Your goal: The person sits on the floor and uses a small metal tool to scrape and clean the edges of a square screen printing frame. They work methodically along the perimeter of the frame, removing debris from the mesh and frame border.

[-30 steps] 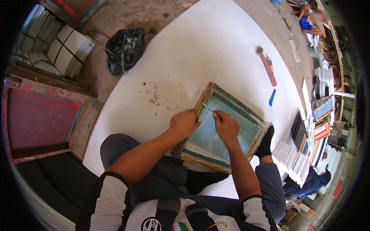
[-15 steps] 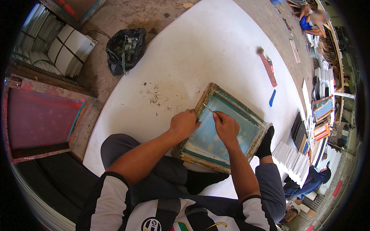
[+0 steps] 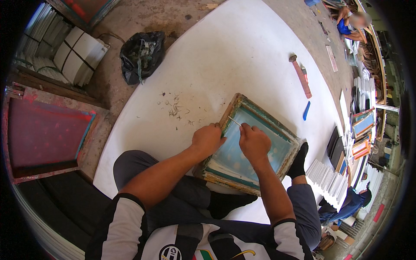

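Note:
A wooden screen-printing frame [image 3: 286,125] with pale blue mesh lies tilted across the white surface between my legs, its rails crusted with old paint. My left hand [image 3: 208,139] is closed over its left rail, the thumb reaching inside. Above the mesh my right hand [image 3: 255,142] pinches a thin pale stick-like piece [image 3: 234,121] whose far end meets the inner edge of the upper left rail. Whether it is a tool or a peeled strip, I cannot tell. Small dark curled shavings [image 3: 174,108] are scattered on the white surface left of the frame.
A hammer [image 3: 300,77] and a blue slim tool [image 3: 306,110] lie to the right. An open black plastic bag [image 3: 142,58] stands beyond the board's left edge, near a red-stained frame [image 3: 47,130]. Stacked white sheets [image 3: 328,182] are at right. Other people sit farther off.
My right hand has shifted slightly to the right, still pinching the pale piece. The left hand and the frame stay where they were.

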Demonstrator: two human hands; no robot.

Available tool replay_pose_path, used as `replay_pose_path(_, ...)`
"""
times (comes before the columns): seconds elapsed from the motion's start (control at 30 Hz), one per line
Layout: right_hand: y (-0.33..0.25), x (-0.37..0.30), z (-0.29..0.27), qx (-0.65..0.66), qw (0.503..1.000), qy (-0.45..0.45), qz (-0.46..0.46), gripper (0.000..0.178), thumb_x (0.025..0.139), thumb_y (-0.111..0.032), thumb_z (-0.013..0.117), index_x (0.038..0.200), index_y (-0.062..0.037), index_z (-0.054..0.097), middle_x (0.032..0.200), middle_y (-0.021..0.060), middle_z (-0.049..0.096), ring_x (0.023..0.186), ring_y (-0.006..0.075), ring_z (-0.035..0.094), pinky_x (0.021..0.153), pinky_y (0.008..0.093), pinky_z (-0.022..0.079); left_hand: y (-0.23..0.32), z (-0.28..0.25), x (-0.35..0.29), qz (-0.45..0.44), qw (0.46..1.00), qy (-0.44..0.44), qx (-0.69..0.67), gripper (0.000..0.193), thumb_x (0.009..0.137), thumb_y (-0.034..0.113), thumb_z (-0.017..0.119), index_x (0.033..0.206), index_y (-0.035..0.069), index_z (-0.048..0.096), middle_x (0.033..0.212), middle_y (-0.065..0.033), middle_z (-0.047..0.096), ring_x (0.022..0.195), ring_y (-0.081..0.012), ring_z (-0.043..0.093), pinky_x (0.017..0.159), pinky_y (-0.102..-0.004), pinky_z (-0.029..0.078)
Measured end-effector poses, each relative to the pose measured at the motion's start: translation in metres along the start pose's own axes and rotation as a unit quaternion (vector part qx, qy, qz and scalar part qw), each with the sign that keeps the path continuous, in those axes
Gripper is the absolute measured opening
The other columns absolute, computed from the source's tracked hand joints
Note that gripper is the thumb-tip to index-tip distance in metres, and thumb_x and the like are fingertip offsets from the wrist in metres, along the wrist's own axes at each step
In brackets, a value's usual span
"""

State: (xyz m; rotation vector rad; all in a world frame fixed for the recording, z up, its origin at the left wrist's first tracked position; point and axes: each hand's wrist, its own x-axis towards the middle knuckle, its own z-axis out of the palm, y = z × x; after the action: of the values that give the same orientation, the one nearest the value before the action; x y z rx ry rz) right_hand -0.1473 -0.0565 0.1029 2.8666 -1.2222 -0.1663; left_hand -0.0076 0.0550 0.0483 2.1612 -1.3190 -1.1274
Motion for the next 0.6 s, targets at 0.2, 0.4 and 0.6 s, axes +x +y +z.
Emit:
replay_pose_path(0.2,0.012,0.012,0.005,0.086,0.994,-0.07,0.019,0.023,0.096,-0.035,0.066,0.1,-0.0169,0.08,0.083,0.0091,0.074,0.073,0.0329,0.07,0.064,0.0428,0.052,-0.004,0.005,0.003,0.01,1.0,0.018,0.008,0.05,0.092,0.042,0.071,0.112,-0.003,0.065,0.102,-0.0221,0.069,0.093,-0.0397,0.071,0.082,-0.0479,0.059)
replay_pose_path(0.4,0.046,0.015,0.046,0.31,0.937,-0.143,0.074,0.033,0.097,-0.045,0.064,0.107,-0.0181,0.08,0.079,0.009,0.072,0.076,0.0286,0.07,0.07,0.0428,0.052,-0.003,0.004,0.002,0.011,1.0,0.017,-0.012,0.049,0.092,0.042,0.071,0.111,-0.004,0.065,0.101,-0.0223,0.069,0.093,-0.0404,0.07,0.082,-0.0488,0.058)
replay_pose_path(0.6,0.054,0.028,0.053,0.561,0.742,-0.32,0.18,0.036,0.1,-0.038,0.064,0.106,-0.0063,0.078,0.066,-0.002,0.055,0.059,0.0105,0.048,0.054,0.0276,0.038,-0.007,0.003,0.004,0.013,1.0,0.007,-0.006,0.049,0.091,0.042,0.072,0.111,-0.003,0.065,0.099,-0.0219,0.069,0.093,-0.0404,0.07,0.081,-0.0488,0.058)
